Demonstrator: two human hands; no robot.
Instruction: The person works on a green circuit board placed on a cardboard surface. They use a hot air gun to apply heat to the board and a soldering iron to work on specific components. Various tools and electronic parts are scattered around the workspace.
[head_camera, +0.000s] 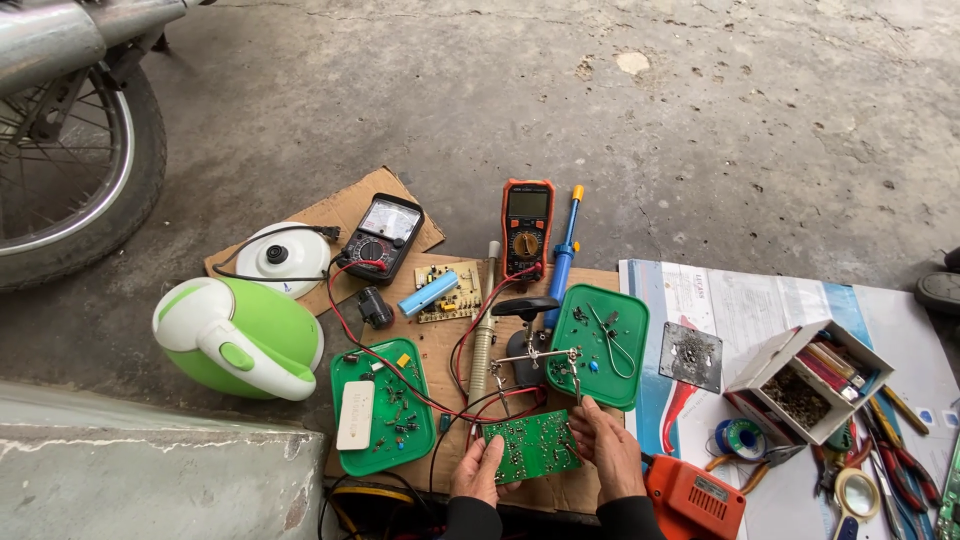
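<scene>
At nine o'clock from the hands lies a green-and-white plastic electric kettle (238, 338) on its side on the grey concrete floor (600, 110), its round white base (283, 256) with a black cord just above it at eleven o'clock; the kettle being apart from its base and the boards being out suggest that the opening-up is done and the board work itself is under way. Next comes a green rectangular plastic tray (382, 408) holding a white block and small loose parts, with a black analogue meter (381, 238) beyond it on a brown cardboard sheet (440, 350). At six o'clock, the person's left hand (479, 470) grips the left edge of a green rectangular circuit board (532, 445), thumb laid on its face, while the right hand (607, 447) pinches the right edge with fingers curled closed on it; the board is held level just above the cardboard, solder side up as far as can be judged. No iron or probe is in either hand, so any testing or soldering appears yet to be done. At twelve o'clock stand an orange-and-black digital multimeter (527, 226) and a blue-handled tool (565, 262); red and black test leads (420, 390) trail across the cardboard toward the board and could snag it. At one o'clock a second green tray (603, 345) sits behind a metal helping-hand clamp stand (530, 345). Farther right, at three o'clock, lie a white cardboard box of tools (805, 385) and an orange power tool (692, 497).
</scene>
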